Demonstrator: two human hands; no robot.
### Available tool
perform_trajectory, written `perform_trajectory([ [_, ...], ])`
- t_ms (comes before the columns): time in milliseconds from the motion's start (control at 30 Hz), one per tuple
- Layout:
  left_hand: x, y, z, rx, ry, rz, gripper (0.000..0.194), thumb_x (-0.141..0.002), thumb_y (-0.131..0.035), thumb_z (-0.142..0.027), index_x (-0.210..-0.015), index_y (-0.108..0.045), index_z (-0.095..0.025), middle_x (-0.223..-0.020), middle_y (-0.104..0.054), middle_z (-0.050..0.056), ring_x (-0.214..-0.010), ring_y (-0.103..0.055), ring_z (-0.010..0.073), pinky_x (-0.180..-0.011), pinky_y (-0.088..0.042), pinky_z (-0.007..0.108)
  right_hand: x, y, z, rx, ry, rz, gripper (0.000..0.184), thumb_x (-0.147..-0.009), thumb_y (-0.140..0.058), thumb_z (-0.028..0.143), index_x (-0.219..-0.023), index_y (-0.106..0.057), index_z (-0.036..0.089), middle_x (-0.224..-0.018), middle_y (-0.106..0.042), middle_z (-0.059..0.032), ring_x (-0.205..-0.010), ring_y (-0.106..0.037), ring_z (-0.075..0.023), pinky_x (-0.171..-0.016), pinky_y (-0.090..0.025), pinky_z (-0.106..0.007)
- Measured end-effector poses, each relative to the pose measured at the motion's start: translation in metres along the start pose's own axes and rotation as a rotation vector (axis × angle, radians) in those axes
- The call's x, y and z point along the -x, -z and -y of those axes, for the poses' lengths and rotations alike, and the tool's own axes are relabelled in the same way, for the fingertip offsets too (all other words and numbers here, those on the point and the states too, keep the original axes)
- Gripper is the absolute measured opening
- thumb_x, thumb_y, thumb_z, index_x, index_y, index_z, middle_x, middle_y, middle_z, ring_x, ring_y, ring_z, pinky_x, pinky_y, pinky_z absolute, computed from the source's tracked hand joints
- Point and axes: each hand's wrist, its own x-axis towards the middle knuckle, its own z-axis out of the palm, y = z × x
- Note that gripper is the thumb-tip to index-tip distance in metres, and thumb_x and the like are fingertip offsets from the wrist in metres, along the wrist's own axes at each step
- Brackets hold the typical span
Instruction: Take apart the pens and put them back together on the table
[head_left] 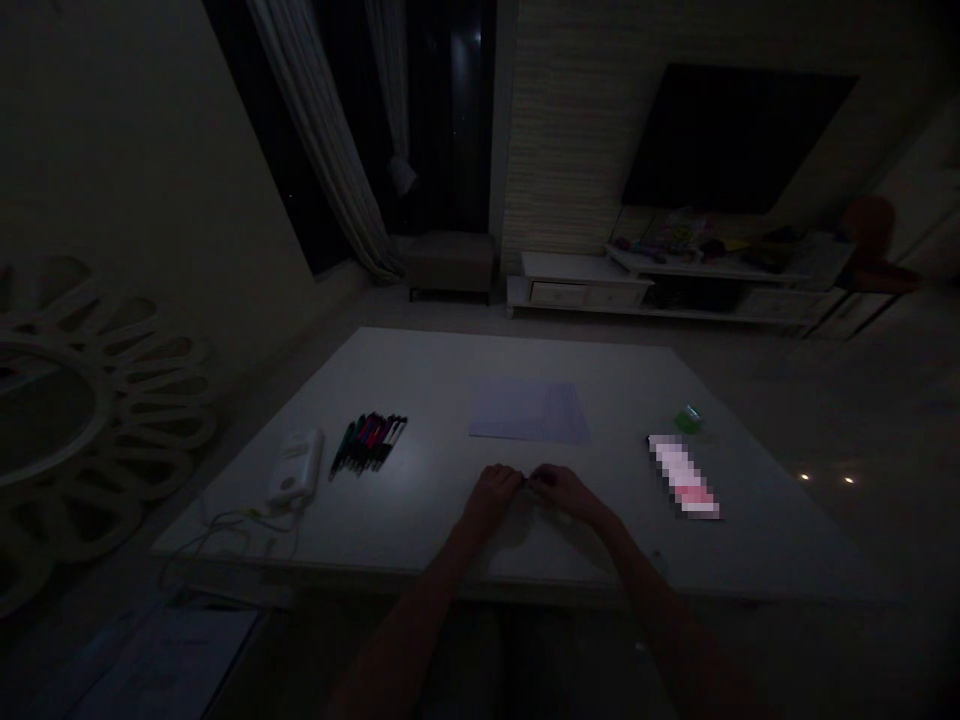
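Observation:
My left hand [495, 490] and my right hand [556, 487] meet near the table's front edge, fingertips almost touching. The fingers of both are closed in a pinch. Something small and dark shows between them, too dim to name. Just beyond my hands lies a sheet of paper [529, 410] with faint print on its right part. To the left, a bunch of pens [369, 443] in several colours lies side by side on the white table [442, 365].
A white box-like device [295, 468] with cables stands on the left of the table. On the right are a lit phone [682, 476] and a small green item [688, 418]. Papers [172, 650] lie below the left front edge. The room is dark.

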Motion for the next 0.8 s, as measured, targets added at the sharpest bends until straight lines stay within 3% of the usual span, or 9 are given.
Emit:
perform_trajectory([
  [67,-0.0005,0.0014,-0.0010,0.002,-0.001,0.002,0.010,-0.092,-0.046,-0.021,-0.092,-0.055,-0.019,-0.087,-0.059,0.004,-0.083,-0.053,0.0170,-0.078,-0.040,0.032,0.0010,-0.0004,0.0012,0.017,0.005,-0.020,0.046,-0.076,-0.053,0.059,-0.071,-0.065,0.015,-0.065,-0.062,-0.0026,-0.060,-0.052,-0.0146,-0.055,-0.037,-0.024],
  [200,-0.0019,0.0034,-0.0028,-0.017,0.009,-0.003,0.009,-0.091,-0.047,-0.020,-0.091,-0.055,-0.018,-0.086,-0.059,0.004,-0.082,-0.053,0.0174,-0.078,-0.040,0.033,0.0023,-0.0022,0.0025,-0.011,-0.058,0.008,0.056,-0.084,-0.038,0.060,-0.060,-0.061,0.015,-0.056,-0.057,-0.0027,-0.055,-0.050,-0.0143,-0.053,-0.035,-0.025],
  [333,-0.0021,0.0029,-0.0025,-0.028,0.019,0.007,0.007,-0.090,-0.049,-0.019,-0.092,-0.055,-0.018,-0.087,-0.060,0.004,-0.083,-0.053,0.0175,-0.078,-0.040,0.032,0.0036,-0.0045,0.0011,-0.011,-0.041,-0.049,0.047,-0.077,-0.051,0.060,-0.068,-0.061,0.015,-0.063,-0.060,-0.0025,-0.060,-0.051,-0.0147,-0.057,-0.036,-0.025],
  [433,-0.0013,0.0014,-0.0013,-0.042,0.018,0.010,0.007,-0.090,-0.049,-0.018,-0.092,-0.055,-0.019,-0.088,-0.060,0.004,-0.083,-0.053,0.0176,-0.078,-0.040,0.032,0.0043,-0.0049,-0.0016,-0.067,-0.119,-0.016,0.055,-0.083,-0.037,0.061,-0.060,-0.058,0.015,-0.054,-0.053,-0.0015,-0.053,-0.048,-0.0135,-0.053,-0.035,-0.025],
  [600,-0.0004,-0.0004,0.0000,-0.069,0.016,-0.015,0.008,-0.089,-0.051,-0.018,-0.095,-0.056,-0.018,-0.089,-0.060,0.004,-0.085,-0.054,0.0182,-0.078,-0.041,0.033,0.0071,-0.0023,-0.0055,-0.107,-0.081,-0.090,0.042,-0.072,-0.057,0.056,-0.069,-0.061,0.015,-0.063,-0.057,-0.0012,-0.059,-0.049,-0.0136,-0.055,-0.035,-0.024],
  [700,-0.0014,-0.0010,0.0001,-0.071,0.006,-0.029,0.008,-0.089,-0.051,-0.018,-0.094,-0.056,-0.018,-0.088,-0.061,0.004,-0.084,-0.054,0.0179,-0.077,-0.042,0.032,0.0087,-0.0030,-0.0054,-0.125,-0.098,-0.111,0.044,-0.076,-0.051,0.056,-0.064,-0.059,0.015,-0.058,-0.055,-0.0006,-0.057,-0.047,-0.0131,-0.054,-0.034,-0.024],
  [800,-0.0030,0.0001,-0.0002,-0.073,0.008,-0.041,0.009,-0.089,-0.050,-0.017,-0.095,-0.057,-0.018,-0.088,-0.061,0.004,-0.082,-0.054,0.0176,-0.077,-0.042,0.032,0.0085,-0.0055,-0.0052,-0.170,-0.069,-0.158,0.038,-0.073,-0.056,0.053,-0.071,-0.062,0.015,-0.064,-0.058,-0.0013,-0.061,-0.050,-0.0140,-0.056,-0.036,-0.024],
])
